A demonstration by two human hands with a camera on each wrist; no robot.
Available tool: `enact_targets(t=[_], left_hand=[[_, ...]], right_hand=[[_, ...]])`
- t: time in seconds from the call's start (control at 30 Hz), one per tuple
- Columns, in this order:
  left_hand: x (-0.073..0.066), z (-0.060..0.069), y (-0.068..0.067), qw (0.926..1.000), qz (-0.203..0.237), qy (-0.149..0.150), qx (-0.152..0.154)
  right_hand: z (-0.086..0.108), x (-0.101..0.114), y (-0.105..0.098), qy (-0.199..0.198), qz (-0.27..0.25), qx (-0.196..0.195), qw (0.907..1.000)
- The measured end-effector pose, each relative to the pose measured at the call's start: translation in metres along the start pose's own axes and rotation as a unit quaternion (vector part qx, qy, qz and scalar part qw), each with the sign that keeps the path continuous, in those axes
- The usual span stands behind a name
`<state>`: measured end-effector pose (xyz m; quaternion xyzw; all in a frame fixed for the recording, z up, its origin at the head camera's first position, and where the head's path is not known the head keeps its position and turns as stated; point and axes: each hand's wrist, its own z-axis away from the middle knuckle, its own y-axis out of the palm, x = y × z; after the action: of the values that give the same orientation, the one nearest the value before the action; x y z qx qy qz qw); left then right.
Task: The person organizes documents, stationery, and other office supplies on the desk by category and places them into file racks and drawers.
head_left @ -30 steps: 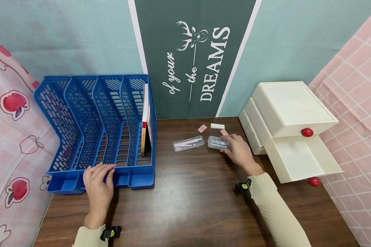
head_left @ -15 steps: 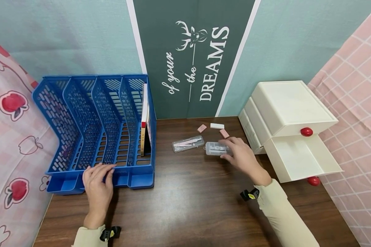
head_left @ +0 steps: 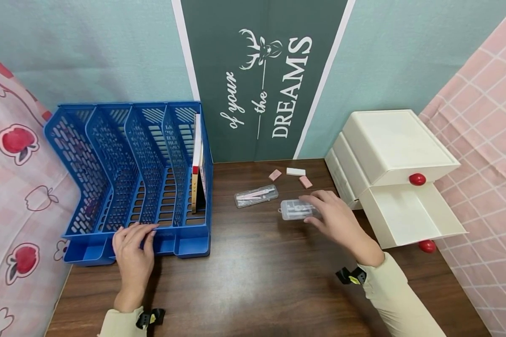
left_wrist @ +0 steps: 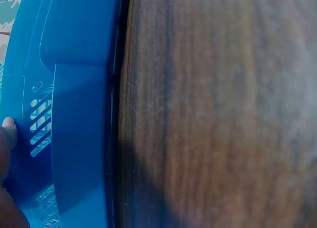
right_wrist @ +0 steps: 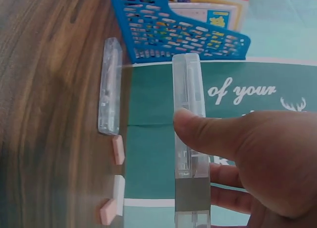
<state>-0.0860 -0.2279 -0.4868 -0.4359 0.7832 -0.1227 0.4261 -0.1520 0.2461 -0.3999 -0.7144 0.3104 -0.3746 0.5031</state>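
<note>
Right of the blue rack (head_left: 122, 164), the right hand (head_left: 336, 220) pinched a clear case (head_left: 293, 209), while the left hand (head_left: 133, 248) curled its fingers over the rack's front edge.

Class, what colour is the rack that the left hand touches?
Blue; the rack shows best in the head view.

The right hand (head_left: 341, 222) has lifted the clear plastic case (head_left: 293, 210) and brought it nearer; the right pink eraser (head_left: 305, 182), partly covered before, now shows whole.
</note>
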Motion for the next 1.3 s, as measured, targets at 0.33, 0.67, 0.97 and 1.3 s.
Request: enact_targets(t=[0.33,0.67,0.97,1.3], left_hand=[[-0.001,-0.001,-0.002,0.9999,-0.005,-0.008,0.015],[-0.002,-0.001,-0.003,0.9996,-0.01,-0.012,0.023],[-0.001,0.0,-0.003,0.9997,-0.007,-0.014,0.02],[-0.002,0.0,-0.003,0.9996,-0.007,-0.014,0.023]], right_hand=[[0.014,0.003,-0.03,-0.036,-0.008,-0.014,0.9992],[0.033,-0.004,-0.065,-0.038,-0.038,-0.024,0.9983],[0.055,-0.021,-0.089,-0.027,-0.047,-0.065,0.9964],[0.078,-0.043,-0.104,-0.018,-0.054,-0.083,0.9949]])
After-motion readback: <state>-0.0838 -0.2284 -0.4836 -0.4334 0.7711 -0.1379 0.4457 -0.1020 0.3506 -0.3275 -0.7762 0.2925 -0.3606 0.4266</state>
